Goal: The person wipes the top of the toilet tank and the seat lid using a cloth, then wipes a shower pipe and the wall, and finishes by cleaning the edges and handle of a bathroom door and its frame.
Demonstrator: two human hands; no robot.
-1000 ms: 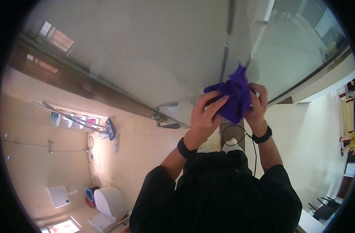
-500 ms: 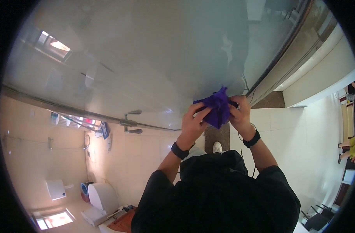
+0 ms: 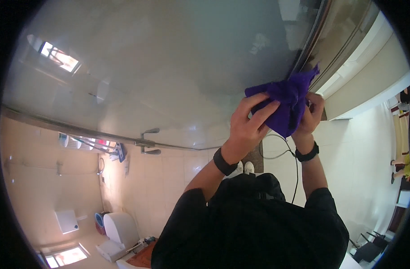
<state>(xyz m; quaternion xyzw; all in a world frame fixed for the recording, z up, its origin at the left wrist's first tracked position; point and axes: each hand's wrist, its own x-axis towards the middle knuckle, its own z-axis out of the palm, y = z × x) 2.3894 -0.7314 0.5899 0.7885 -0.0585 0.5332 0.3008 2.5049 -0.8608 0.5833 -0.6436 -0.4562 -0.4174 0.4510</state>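
Note:
A crumpled purple cloth (image 3: 283, 103) is held between my two hands, close to the right edge of a large glossy door panel (image 3: 160, 76). My left hand (image 3: 249, 123) grips the cloth's left side, with fingers bent over it. On the other side, my right hand (image 3: 311, 114) has its fingers curled at the cloth, partly hidden behind the fabric. The cloth's upper corner reaches over the dark edge strip (image 3: 310, 40) of the panel. Both wrists wear black bands. Whether the cloth presses on the surface is hard to tell.
A lever door handle (image 3: 145, 141) sticks out of the panel's lower edge. To the left are a white toilet (image 3: 119, 226) and cleaning tools (image 3: 119, 152). A thin cable (image 3: 297, 172) hangs by my right forearm. Farther right are a dark chair (image 3: 371, 251) and part of another person (image 3: 409, 168).
Both hands have moved right and slightly up with the purple cloth, from the panel's face to its right edge. The cloth is spread a little wider.

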